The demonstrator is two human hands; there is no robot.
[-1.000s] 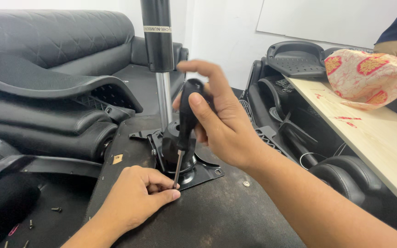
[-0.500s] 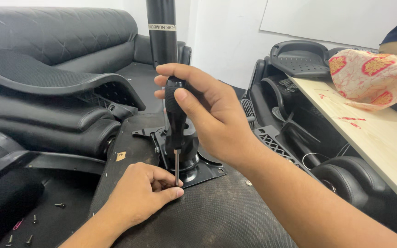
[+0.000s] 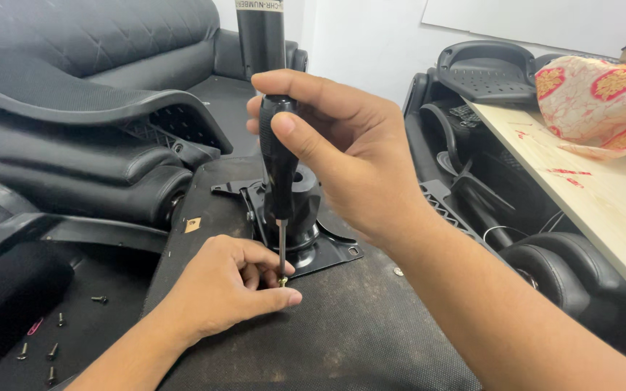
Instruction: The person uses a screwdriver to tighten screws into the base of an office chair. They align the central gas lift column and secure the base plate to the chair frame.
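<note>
The right hand (image 3: 342, 156) is wrapped round the smooth, rounded black handle of a screwdriver (image 3: 278, 166), thumb lying along the grip. The tool stands almost upright, long axis running top to bottom, its thin bright steel shaft pointing straight down to a small brass-coloured screw (image 3: 282, 280). The left hand (image 3: 230, 286) is curled loosely there, thumb and fingertips pinching in around the screw to steady it at the tip. Both sit on the underside of a chair seat (image 3: 356, 333), covered in coarse, matte black fabric. Just behind the shaft, a flat black metal plate (image 3: 331, 250) carries a glossy, stubby cylinder housing, with a dark gas column (image 3: 259, 36) rising from it. A few loose dark screws (image 3: 52, 351) lie scattered at lower left.
</note>
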